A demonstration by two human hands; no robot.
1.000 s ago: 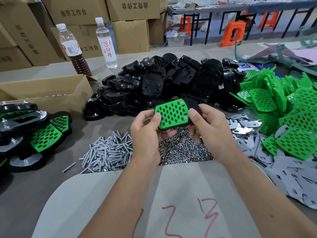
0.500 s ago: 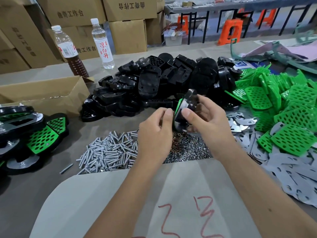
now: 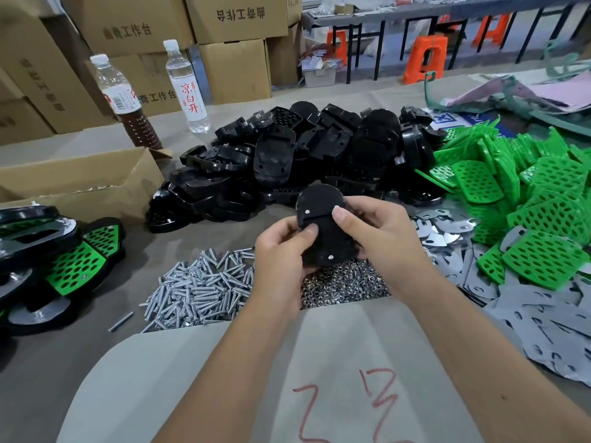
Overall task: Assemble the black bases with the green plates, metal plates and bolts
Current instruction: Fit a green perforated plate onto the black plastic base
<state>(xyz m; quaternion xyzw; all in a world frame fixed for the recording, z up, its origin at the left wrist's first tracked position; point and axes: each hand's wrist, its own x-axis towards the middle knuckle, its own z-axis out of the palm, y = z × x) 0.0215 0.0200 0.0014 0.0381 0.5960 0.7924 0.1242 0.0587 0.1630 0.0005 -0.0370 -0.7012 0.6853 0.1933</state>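
Both hands hold one black oval plastic base (image 3: 323, 228) above the bench (image 3: 224, 116), its dark underside turned up toward the camera. The left hand (image 3: 281, 266) forms a grip pinching the lower left edge of the base, thumb on the upper face and fingers beneath. The right hand (image 3: 380, 238) grips the opposite edge, its thumb pressed on the upper face near a small bright fastener point; two more such points show on the face. Whether a green plate is seated on the far side cannot be told from this view.

Judged purpose: the two-sided hold keeps the base steady and exposes its fastener holes for checking or for feeding bolts through.

Supply positions relative to the grip:
- Directly below: the heap of small silver nuts (image 3: 345, 286).
- Below and to the left: the pile of silver threaded bolts (image 3: 198, 289), with one stray bolt (image 3: 121, 321) further out.
- Behind: the stack of loose black bases (image 3: 307, 161).
- To the right: the flat shiny metal plates (image 3: 444, 231), then the perforated green plastic plates (image 3: 537, 225).
- Far left: finished black-and-green assemblies (image 3: 64, 263) and an open cardboard carton (image 3: 83, 183).

This layout puts every part within short reach of either hand. Fasteners sit nearest, which suits frequent picking.
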